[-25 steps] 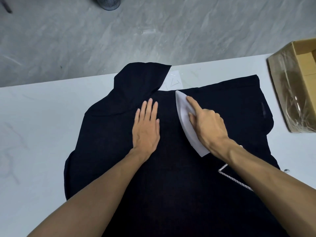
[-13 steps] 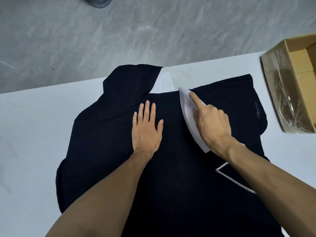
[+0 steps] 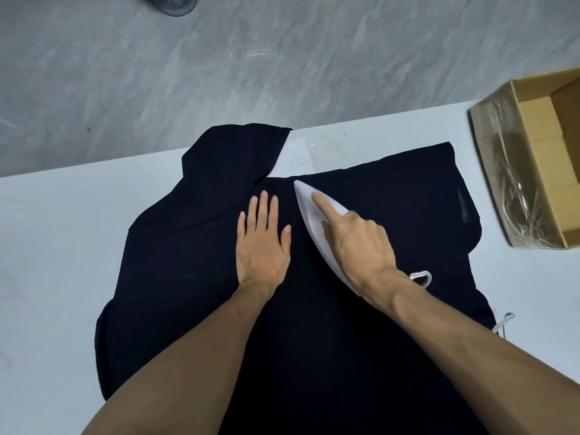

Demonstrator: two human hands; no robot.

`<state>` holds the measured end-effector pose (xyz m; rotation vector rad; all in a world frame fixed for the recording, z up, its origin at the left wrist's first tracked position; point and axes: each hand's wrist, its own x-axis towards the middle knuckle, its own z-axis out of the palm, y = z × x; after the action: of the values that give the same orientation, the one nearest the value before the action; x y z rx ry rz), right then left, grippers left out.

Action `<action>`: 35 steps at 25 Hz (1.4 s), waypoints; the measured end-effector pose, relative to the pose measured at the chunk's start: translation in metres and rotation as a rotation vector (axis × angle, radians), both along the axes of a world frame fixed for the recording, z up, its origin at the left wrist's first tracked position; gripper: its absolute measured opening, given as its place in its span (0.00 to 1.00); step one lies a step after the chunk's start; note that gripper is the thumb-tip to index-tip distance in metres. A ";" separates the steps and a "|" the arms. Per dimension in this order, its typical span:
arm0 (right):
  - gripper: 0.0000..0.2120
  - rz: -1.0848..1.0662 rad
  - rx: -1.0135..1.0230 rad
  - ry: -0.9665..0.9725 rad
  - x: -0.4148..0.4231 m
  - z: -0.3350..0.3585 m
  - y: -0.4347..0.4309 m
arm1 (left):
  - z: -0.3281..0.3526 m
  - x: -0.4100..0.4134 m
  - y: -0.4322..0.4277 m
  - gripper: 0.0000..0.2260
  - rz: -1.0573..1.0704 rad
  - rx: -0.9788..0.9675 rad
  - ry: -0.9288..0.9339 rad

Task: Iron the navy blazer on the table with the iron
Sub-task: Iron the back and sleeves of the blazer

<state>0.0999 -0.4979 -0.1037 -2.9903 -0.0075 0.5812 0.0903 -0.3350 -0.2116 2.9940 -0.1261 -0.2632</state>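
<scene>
The navy blazer lies spread flat over the white table, reaching from the far edge down to the near one. On its upper middle stands the white iron, tip pointing away toward the far edge. My right hand grips the iron from above, forefinger stretched along its top. My left hand presses flat on the cloth just left of the iron, fingers straight. The iron's braided cord loops out behind my right wrist.
An open cardboard box with clear plastic wrap sits at the table's right edge. A clear plastic piece lies near the far edge beside the blazer's folded part. Grey floor lies beyond, with a dark mesh bin at top left.
The iron and my right hand have slid a little further away across the blazer toward the far edge. My left hand stays flat on the cloth beside it.
</scene>
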 end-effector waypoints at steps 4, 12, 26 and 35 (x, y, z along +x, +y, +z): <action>0.33 -0.092 -0.036 -0.010 0.012 0.003 -0.040 | 0.000 0.000 -0.001 0.26 0.000 0.014 -0.005; 0.23 -0.382 0.058 -0.143 0.022 -0.003 -0.103 | 0.001 0.001 -0.002 0.27 0.008 0.010 -0.020; 0.27 -0.222 0.198 -0.058 0.008 0.009 -0.083 | 0.018 0.005 -0.048 0.23 -0.012 -0.018 -0.058; 0.25 -0.263 0.224 -0.125 0.003 0.007 -0.107 | 0.001 0.023 -0.094 0.24 -0.040 -0.014 -0.008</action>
<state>0.1027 -0.6047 -0.0965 -2.7422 0.2873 0.3391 0.1137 -0.4293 -0.2103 2.9812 -0.1878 -0.2533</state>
